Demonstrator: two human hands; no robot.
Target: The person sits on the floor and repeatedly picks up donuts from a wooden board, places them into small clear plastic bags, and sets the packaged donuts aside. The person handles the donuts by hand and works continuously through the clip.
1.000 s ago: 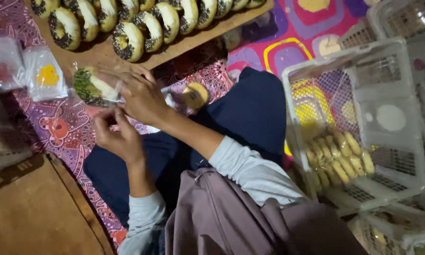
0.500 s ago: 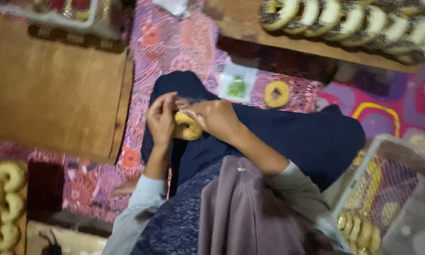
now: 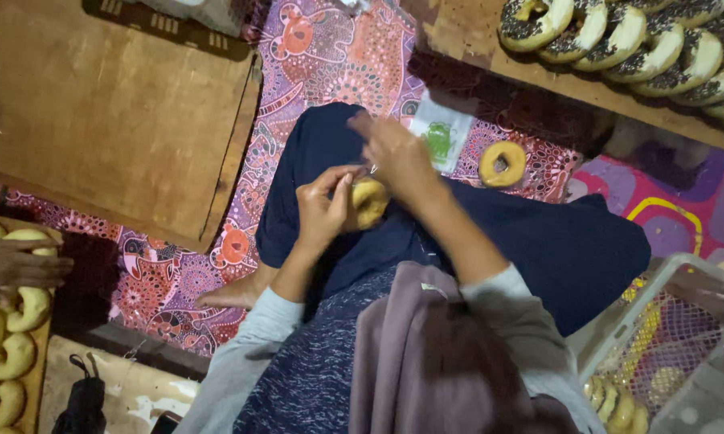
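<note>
Golden, soft-looking doughnut [image 3: 370,201], likely light and easily squashed, sits cupped at its edge by left hand [image 3: 323,210] fingers, while right hand [image 3: 396,157] fingers pinch something small above it.

Seated cross-legged, both arms bent and drawn in over the lap. Left hand [image 3: 323,210] raised with the palm turned inward, fingers curled and thumb pressed toward the fingertips in a closed grasp. Right hand [image 3: 394,153] just above and beside it, back of the hand facing up, fingers bunched in a pinch near the left thumb. Hands nearly touching. Both forearms bare from the wrist, grey sleeves pushed up to the elbows. One bare foot tucked beneath the left knee.
</note>
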